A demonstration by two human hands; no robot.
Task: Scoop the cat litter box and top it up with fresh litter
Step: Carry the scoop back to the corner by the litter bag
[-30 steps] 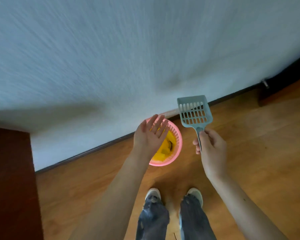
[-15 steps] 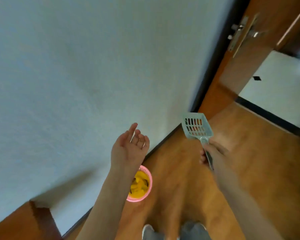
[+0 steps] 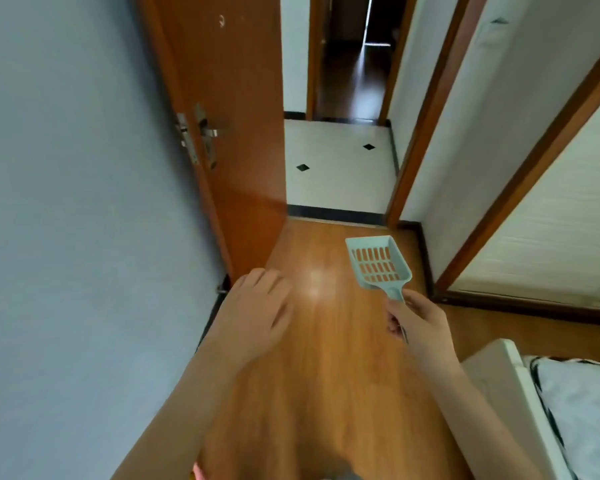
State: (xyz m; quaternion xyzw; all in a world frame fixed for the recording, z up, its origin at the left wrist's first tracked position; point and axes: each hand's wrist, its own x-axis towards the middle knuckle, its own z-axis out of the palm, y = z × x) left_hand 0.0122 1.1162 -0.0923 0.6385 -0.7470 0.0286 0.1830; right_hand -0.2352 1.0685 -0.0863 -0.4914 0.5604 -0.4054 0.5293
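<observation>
Your right hand (image 3: 420,325) holds a scoop (image 3: 378,263) of smooth, matt pale-green plastic, slotted through its pan. Beneath both hands the floor (image 3: 326,341) is glossy orange-brown wood, throwing a bright sheen just ahead of your left hand (image 3: 257,313). Beyond that hand, the door (image 3: 236,98) is satin brown wood with a shiny metal handle (image 3: 208,133). Farther ahead lie smooth white tiles (image 3: 336,174).

Scoop (image 3: 378,263) handle vanishes inside the right hand (image 3: 418,323); a pink basket (image 3: 197,474) sliver is cut off at the bottom edge, left hand (image 3: 253,317) blurred.
</observation>
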